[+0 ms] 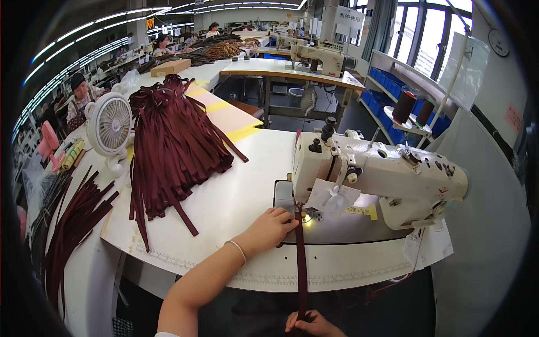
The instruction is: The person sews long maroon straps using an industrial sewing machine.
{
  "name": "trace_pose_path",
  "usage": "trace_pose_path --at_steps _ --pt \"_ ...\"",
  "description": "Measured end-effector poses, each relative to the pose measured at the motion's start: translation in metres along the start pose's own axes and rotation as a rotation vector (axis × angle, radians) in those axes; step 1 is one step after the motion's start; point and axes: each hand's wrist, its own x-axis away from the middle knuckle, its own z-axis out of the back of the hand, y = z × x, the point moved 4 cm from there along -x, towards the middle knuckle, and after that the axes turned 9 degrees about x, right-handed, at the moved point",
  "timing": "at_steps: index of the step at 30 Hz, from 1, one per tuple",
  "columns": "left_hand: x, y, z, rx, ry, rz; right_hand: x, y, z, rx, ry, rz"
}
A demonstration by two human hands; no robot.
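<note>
A long maroon fabric strap (301, 255) runs from under the needle of a white sewing machine (387, 168) toward me and over the table's front edge. Close to the presser foot, my left hand (272, 229) rests on the machine bed, its closed fingers pinching the strap's left edge. My right hand (314, 324) is at the lower edge of the picture, below the tabletop, with its fingers wrapped round the strap's near end. A lit lamp shines beside the needle. Left of the machine lies a large bundle of maroon straps (174, 151).
More maroon straps (78, 230) hang at the far left, near a white fan (110, 124). Brown thread cones (404, 108) stand behind the machine at right. A cardboard box (170, 67) and a second sewing machine (320, 58) are farther back. Other people work at the far left.
</note>
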Motion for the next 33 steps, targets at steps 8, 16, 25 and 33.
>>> trace_pose_path --at_steps 8,16,25,33 --pt "-0.002 0.000 -0.002 0.005 -0.006 0.004 0.011 0.008 -0.002 0.004 0.001 -0.005" --pt "-0.001 -0.002 -0.003 0.013 0.001 0.006 0.016 0.011 -0.004 -0.028 -0.013 -0.012" --pt "-0.004 0.000 -0.001 0.015 0.015 -0.019 0.010 0.027 0.008 -0.239 -0.020 -0.082" --pt "-0.003 0.001 -0.001 0.015 0.017 -0.010 -0.011 0.021 0.018 -0.147 0.029 -0.015"
